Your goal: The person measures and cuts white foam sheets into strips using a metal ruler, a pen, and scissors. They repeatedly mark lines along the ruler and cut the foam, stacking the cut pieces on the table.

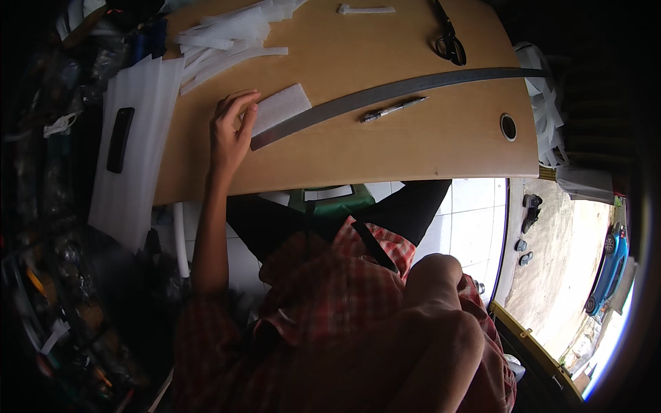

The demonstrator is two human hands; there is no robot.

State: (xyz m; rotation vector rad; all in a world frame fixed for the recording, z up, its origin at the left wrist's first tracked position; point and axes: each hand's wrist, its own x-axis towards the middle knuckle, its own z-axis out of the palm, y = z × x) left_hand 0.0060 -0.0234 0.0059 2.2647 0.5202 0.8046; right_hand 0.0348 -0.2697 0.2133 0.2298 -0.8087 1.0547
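Observation:
My left hand [233, 128] rests on the tabletop with its fingers loosely bent and apart, at the left end of a short white foam piece [284, 108]. The fingertips and thumb reach this end; whether they touch the foam I cannot tell. Along the foam's near edge lies a long metal ruler [372, 96], which stretches right past the table's edge. A pen [394, 109] lies just in front of the ruler. My right arm [441, 330] is bent in front of my body at the lower right, and its hand does not show.
White foam strips [227, 41] are heaped at the far left of the table [344, 151]. A dark phone [120, 140] lies on foam sheets [148, 103] at the left. Black-handled scissors [449, 48] and a small white strip [366, 10] lie at the back. More strips [544, 103] hang at the right.

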